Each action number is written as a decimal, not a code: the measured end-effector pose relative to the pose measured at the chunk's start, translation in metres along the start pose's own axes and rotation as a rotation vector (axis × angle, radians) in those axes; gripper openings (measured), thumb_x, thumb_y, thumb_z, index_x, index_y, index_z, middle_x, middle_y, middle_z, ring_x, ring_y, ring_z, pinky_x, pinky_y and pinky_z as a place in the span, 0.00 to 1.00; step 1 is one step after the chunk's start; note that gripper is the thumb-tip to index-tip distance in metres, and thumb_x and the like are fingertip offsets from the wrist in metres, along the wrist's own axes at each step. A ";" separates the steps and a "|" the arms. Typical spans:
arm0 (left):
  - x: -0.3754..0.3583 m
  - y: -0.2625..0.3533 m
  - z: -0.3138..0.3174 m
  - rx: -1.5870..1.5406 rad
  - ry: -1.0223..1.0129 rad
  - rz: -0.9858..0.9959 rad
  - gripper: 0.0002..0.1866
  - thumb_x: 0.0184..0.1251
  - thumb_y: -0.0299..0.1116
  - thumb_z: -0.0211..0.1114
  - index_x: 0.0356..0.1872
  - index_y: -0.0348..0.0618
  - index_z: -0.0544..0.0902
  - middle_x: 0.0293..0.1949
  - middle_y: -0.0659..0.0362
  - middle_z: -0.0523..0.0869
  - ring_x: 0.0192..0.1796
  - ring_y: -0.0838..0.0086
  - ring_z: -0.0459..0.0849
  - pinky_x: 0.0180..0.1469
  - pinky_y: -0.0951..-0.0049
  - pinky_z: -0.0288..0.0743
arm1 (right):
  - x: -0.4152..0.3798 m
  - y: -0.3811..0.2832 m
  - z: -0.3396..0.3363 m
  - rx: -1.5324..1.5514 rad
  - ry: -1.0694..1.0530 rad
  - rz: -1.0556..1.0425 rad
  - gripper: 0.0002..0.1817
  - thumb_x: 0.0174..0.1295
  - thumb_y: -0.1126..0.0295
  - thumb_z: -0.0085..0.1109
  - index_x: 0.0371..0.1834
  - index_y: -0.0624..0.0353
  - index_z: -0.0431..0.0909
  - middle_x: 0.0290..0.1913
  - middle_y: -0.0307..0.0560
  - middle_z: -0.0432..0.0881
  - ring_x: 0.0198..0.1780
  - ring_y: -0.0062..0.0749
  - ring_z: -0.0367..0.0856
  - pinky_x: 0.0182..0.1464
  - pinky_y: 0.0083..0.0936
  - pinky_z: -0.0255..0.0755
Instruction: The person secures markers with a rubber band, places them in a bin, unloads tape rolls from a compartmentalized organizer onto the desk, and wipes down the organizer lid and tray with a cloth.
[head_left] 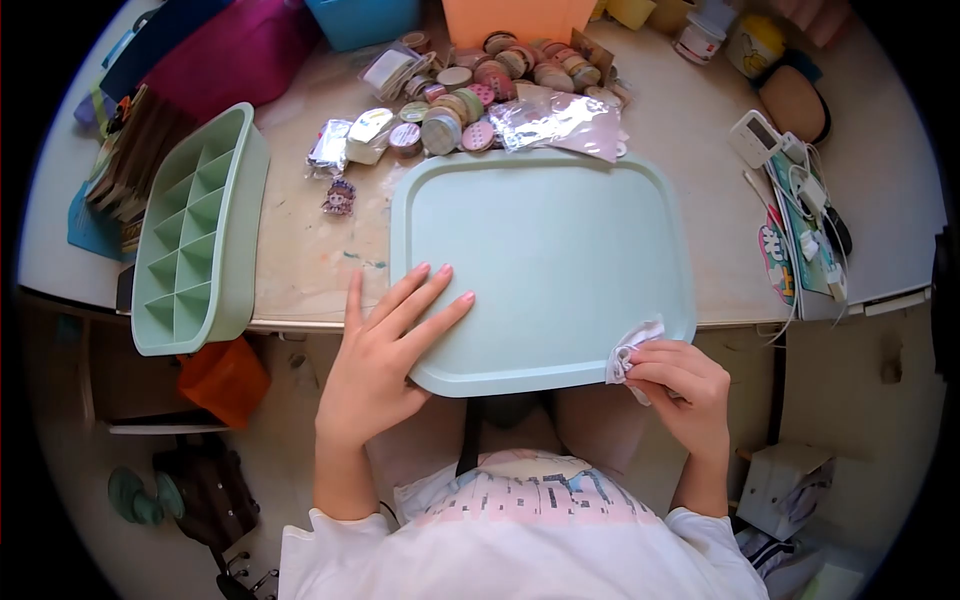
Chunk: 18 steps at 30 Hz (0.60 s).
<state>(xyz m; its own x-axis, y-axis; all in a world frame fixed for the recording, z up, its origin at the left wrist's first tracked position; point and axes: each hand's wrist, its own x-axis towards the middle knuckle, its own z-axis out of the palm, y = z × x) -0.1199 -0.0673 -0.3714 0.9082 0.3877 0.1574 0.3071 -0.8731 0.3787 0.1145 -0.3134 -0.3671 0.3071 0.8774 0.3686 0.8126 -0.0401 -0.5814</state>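
Observation:
A pale green rectangular lid with a raised rim lies on the table and juts out over its front edge. My left hand rests on the lid's left front corner, fingers spread over the surface. Pinched in my right hand is a crumpled white cloth, pressed against the right front corner of the rim. To the left stands a matching green divided box, its several compartments bare.
Behind the lid lie many washi tape rolls and a shiny plastic packet. A small purple item sits left of the lid. At right are a white device, cables and booklets. A magenta bin stands back left.

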 end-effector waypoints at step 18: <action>0.003 -0.004 0.007 -0.076 0.178 0.025 0.31 0.49 0.31 0.79 0.61 0.53 0.89 0.67 0.54 0.85 0.72 0.59 0.81 0.78 0.45 0.65 | 0.038 -0.033 0.024 0.133 -0.244 0.008 0.09 0.53 0.79 0.74 0.38 0.60 0.87 0.44 0.46 0.92 0.45 0.43 0.90 0.49 0.34 0.84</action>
<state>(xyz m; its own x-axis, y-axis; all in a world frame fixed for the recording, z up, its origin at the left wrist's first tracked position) -0.1162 -0.0642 -0.3791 0.8488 0.4181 0.3236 0.2564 -0.8609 0.4395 0.0877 -0.2673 -0.3515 0.1717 0.9672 0.1872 0.7333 0.0013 -0.6799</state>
